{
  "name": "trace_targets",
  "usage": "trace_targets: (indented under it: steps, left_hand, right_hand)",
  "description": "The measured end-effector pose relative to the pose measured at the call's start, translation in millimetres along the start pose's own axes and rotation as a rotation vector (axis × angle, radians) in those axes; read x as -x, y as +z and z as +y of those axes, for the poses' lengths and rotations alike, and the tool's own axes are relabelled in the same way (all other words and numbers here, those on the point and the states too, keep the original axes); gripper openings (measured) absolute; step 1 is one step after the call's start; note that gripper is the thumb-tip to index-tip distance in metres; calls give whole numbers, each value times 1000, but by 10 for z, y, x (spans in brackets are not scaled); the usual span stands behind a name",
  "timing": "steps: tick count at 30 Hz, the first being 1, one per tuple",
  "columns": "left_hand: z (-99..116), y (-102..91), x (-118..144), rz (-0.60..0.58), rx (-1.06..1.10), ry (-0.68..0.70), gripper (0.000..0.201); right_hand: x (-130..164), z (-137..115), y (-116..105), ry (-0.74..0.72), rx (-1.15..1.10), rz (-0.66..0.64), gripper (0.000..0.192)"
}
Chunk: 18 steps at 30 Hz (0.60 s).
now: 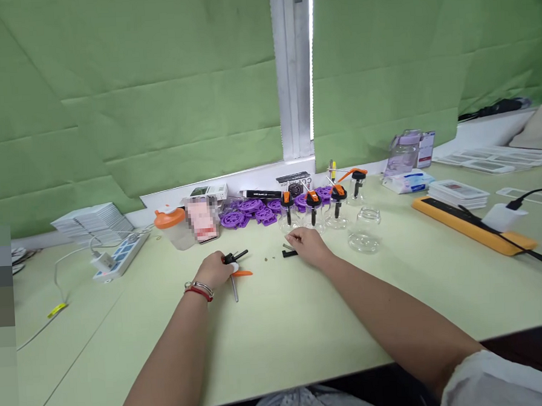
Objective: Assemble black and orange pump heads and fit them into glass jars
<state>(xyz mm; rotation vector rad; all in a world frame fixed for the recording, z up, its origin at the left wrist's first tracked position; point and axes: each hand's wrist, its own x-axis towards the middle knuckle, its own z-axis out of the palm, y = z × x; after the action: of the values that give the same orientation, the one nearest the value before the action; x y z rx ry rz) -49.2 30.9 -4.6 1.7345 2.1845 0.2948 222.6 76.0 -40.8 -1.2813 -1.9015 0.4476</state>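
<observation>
Green paper hangs behind the pale table, where the left hand is curled around a black-and-orange pump part and the right hand pinches a small black piece flat on the top — best to grip both firmly and move slowly.

No legible text anywhere. Black box at window sill: white lettering on top, too blurred to read. Long black box beside it: white print line, unreadable. White box with label, too small to read. Purple-white packet at right: print present, illegible. Pink item pixelated.
</observation>
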Motion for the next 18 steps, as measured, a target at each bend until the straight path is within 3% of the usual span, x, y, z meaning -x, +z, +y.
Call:
trace_targets:
  steps: [3, 8, 13, 15, 18]
  left_hand:
    - [-11, 6, 11, 18, 74, 72, 33]
    - [-32, -31, 81, -16, 197, 148, 47]
    - [26, -62, 204, -236, 515, 434, 64]
    - [89, -56, 258, -313, 604, 539, 62]
    - [176, -21, 307, -325, 666, 579, 50]
  right_hand:
    - [65, -125, 19, -89, -10, -42, 28]
    - [203, -365, 57, -238, 0, -180, 25]
    - [309, -536, 79, -244, -55, -266, 25]
    - [333, -574, 88, -233, -107, -325, 21]
    - [363, -594, 116, -210, -162, -405, 17]
